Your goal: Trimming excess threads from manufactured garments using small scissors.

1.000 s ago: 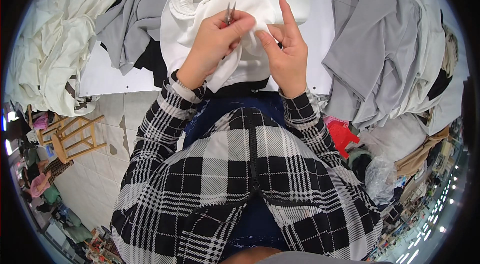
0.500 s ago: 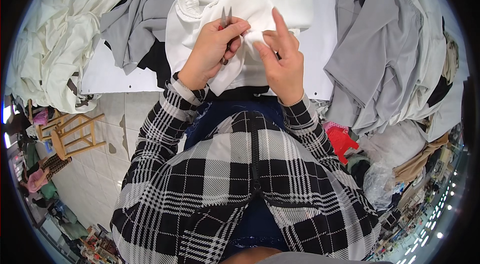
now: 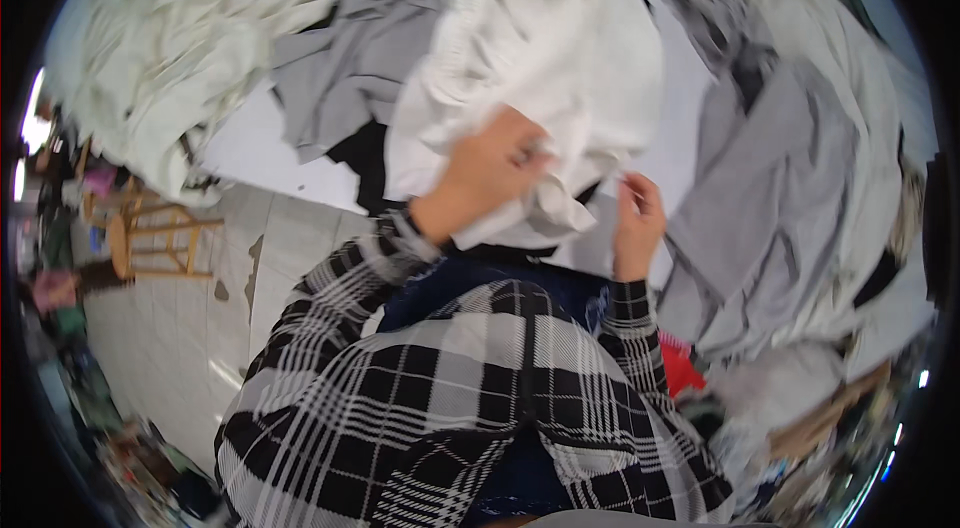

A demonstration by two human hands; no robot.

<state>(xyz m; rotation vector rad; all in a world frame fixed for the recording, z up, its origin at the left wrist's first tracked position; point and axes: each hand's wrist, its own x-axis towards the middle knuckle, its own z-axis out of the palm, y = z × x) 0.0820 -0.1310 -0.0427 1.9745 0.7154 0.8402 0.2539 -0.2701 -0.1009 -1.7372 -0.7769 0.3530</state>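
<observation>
A person's checked black-and-white jacket [image 3: 440, 368], zipped down the middle, fills the foreground, with blue clothing [image 3: 425, 293] showing between it and the table [image 3: 250, 146]. Beyond the cuffs are two bare hands, both somewhat blurred. The left hand [image 3: 495, 168] lies over the lower part of a white garment [image 3: 595, 58], its fingers curled closed around a small dark tool [image 3: 523, 156] whose shape is smeared. The right hand [image 3: 638, 223] is raised at the garment's lower right edge, fingers bent toward the thumb; whether they grip the cloth cannot be told. The white garment lies rumpled on the white table directly before the person, its gathered band toward the upper left. Black cloth [image 3: 368, 168] and a grey garment [image 3: 360, 78] lie to its left, another grey garment [image 3: 775, 198] to its right. At the far left, a cream cloth heap [image 3: 170, 58] hangs over the table edge; past it, a wooden stool [image 3: 165, 240] stands on pale floor tiles [image 3: 180, 348].
</observation>
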